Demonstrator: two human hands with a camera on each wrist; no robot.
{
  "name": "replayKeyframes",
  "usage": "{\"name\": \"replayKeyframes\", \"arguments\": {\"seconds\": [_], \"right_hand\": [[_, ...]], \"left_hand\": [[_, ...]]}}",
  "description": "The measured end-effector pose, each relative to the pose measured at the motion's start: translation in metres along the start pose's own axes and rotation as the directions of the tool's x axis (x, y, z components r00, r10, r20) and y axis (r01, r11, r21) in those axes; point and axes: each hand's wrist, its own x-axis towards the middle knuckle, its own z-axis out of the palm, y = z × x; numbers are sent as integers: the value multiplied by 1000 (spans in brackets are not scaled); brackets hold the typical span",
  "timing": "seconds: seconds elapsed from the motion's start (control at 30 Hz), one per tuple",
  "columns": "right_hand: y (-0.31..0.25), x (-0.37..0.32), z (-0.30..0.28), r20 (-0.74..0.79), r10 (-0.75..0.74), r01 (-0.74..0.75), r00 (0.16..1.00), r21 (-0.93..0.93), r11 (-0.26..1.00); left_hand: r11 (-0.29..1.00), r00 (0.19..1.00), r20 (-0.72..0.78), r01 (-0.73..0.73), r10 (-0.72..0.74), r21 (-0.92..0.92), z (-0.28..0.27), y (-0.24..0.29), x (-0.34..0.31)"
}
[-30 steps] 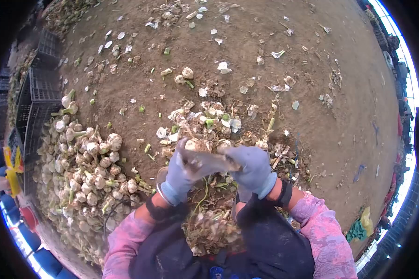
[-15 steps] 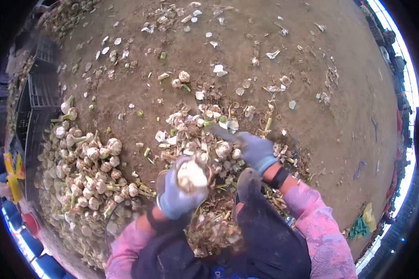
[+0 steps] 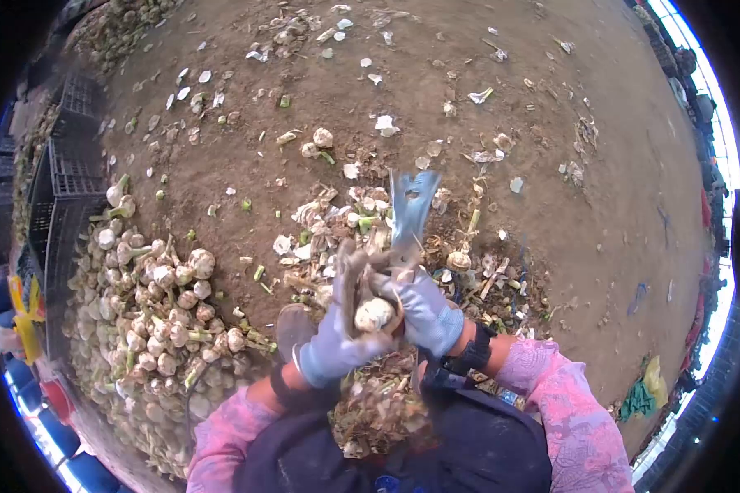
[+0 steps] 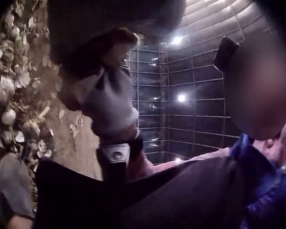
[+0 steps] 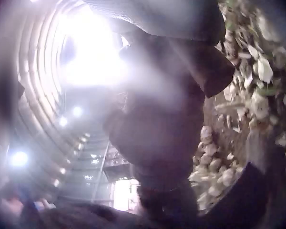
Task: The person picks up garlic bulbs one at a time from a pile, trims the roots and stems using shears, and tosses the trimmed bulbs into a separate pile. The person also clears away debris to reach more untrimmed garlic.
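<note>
In the head view the gloved left hand [image 3: 334, 335] grips a garlic bulb [image 3: 373, 315] low in front of the body. The gloved right hand [image 3: 426, 312] lies against the bulb's right side, its fingers curled round the handle of a wide metal blade [image 3: 411, 205] that points up and away. Both hands meet at the bulb. In the left wrist view the right hand [image 4: 109, 102] shows below a dark, close shape. The right wrist view is dim and glared; a hand [image 5: 152, 129] appears there as a dark shape.
A large heap of garlic bulbs [image 3: 160, 329] lies at the left beside black crates [image 3: 74, 164]. Peelings and cut stems [image 3: 370, 201] litter the ground ahead, with trimmings [image 3: 378, 411] between the legs. A shoe [image 3: 294, 330] stands near the left hand.
The right hand has come back down and left to the bulb, turning the blade from leftward to upward. The left hand and bulb have shifted slightly right.
</note>
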Motion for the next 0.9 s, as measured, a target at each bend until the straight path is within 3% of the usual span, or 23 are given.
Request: {"name": "replayKeyframes", "arguments": {"seconds": [0.03,0.07,0.1,0.17,0.2,0.3,0.37,0.43,0.47,0.5,0.57,0.6,0.63,0.7,0.73,0.8,0.83,0.87,0.9], "right_hand": [[-6,1,2,-9,-139,137,990,-135,981],[-10,0,9,-45,-155,142,987,-215,966],[-10,0,7,21,-301,277,953,-458,845],[-10,3,-3,249,-499,470,830,-794,386],[-12,7,-2,327,-604,575,727,-770,276],[-24,-5,-6,378,-596,619,708,-738,268],[-6,0,-40,356,-454,480,817,-856,193],[10,18,-83,263,-293,282,919,-959,21],[9,19,-88,322,-305,320,896,-946,-58],[7,16,-93,310,-294,303,904,-950,-72],[3,13,-91,235,-271,234,933,-972,-38],[3,20,-99,-8,-214,-32,977,-994,-108],[11,25,-129,-99,-286,-125,953,-989,-73],[9,19,-160,-34,-304,-100,952,-974,-204],[17,7,-170,-12,-398,-74,917,-987,-140],[-4,1,-167,43,-614,16,788,-999,-49],[-11,0,-169,13,-599,-52,801,-994,-91],[-17,-2,-170,-21,-582,-119,813,-984,-131],[-19,-1,-172,-53,-568,-181,822,-968,-173]], "left_hand": [[979,987,-41,151,-158,-134,3,-2,-3],[915,945,-83,280,-316,-292,7,-2,-6],[816,879,-121,367,-461,-447,10,-2,-8],[804,830,-150,451,-538,-387,1,-6,-1],[845,839,-173,465,-516,-264,-1,0,1],[828,856,-81,464,-510,-316,-15,-7,-4],[703,812,41,528,-582,-477,-21,-8,-11],[488,753,209,584,-624,-649,-23,-11,-12],[433,749,228,572,-622,-697,-23,-23,-16],[541,746,207,617,-633,-571,-22,1,-12],[411,731,241,589,-639,-696,-24,-10,-17],[354,761,341,585,-552,-730,-29,5,-9],[464,808,313,554,-498,-691,-30,20,-8],[609,893,234,435,-384,-663,-49,30,-10],[490,857,69,357,-511,-795,-49,27,-10],[449,840,-23,267,-542,-853,-78,14,-10],[436,835,-55,229,-547,-870,-86,16,-11],[560,776,-260,142,-575,-816,-88,22,-17],[595,810,-267,121,-522,-795,-112,14,-32]]}}
